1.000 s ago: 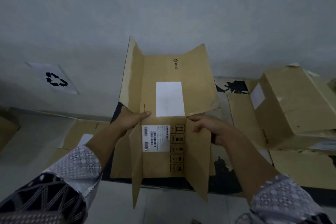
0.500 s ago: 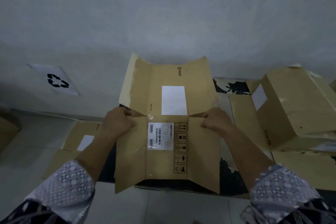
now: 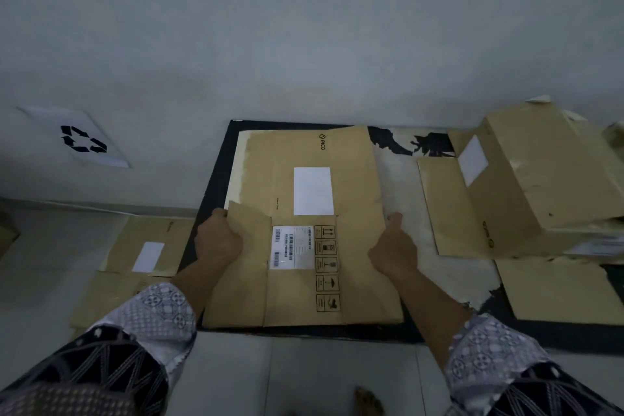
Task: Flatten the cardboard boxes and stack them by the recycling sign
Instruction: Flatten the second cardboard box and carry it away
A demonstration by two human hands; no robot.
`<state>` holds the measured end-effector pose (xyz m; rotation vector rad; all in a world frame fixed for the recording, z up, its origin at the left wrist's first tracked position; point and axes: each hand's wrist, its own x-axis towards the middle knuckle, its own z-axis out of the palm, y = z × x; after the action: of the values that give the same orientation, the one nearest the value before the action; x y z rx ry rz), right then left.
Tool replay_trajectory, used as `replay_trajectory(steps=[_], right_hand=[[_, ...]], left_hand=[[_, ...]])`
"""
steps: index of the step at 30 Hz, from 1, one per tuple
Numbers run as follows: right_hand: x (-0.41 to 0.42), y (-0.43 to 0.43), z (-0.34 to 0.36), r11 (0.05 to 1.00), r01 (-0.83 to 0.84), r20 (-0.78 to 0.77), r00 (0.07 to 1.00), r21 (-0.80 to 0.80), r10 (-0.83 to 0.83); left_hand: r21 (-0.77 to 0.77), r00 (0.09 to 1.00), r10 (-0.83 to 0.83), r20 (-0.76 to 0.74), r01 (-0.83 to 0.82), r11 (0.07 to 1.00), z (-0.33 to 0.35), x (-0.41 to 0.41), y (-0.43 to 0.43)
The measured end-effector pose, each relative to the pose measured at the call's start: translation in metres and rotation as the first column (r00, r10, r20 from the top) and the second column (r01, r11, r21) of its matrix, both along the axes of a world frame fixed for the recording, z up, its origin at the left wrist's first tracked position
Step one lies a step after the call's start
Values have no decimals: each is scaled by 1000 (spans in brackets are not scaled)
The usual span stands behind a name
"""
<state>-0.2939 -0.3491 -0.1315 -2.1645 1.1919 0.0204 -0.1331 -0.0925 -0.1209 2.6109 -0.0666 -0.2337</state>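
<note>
A flattened brown cardboard box [image 3: 354, 179] with a white label and a barcode sticker lies low over the dark mat [image 3: 216, 186] by the wall. My left hand [image 3: 217, 240] grips its left edge, fingers curled round the flap. My right hand [image 3: 393, 246] grips its right edge, thumb up along the side. The recycling sign [image 3: 82, 138], a white sheet with a black symbol, hangs on the wall to the left. Below the sign another flattened box [image 3: 148, 243] lies on the floor. An unflattened box [image 3: 547, 176] stands at the right.
The grey wall [image 3: 304, 27] rises straight ahead. More flat cardboard [image 3: 560, 290] lies under and in front of the standing box at right. Pale floor tiles [image 3: 304, 378] lie in front of the mat. A brown corner of cardboard [image 3: 6, 236] shows at the far left edge.
The box was held up with its flaps spread; both hands have brought it down flat onto the mat, and my grip has shifted to its side edges.
</note>
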Motion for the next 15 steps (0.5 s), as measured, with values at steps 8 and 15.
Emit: replay_trajectory(steps=[8,15], right_hand=[[-28,4,-23,994,-71,-121,991,-82,61],[-46,24,-41,994,-104,-356,930,-21,90]], left_hand=[[246,986,-155,-67,167,955,-28,22,14],[250,947,-110,-301,190,949,-41,29,5]])
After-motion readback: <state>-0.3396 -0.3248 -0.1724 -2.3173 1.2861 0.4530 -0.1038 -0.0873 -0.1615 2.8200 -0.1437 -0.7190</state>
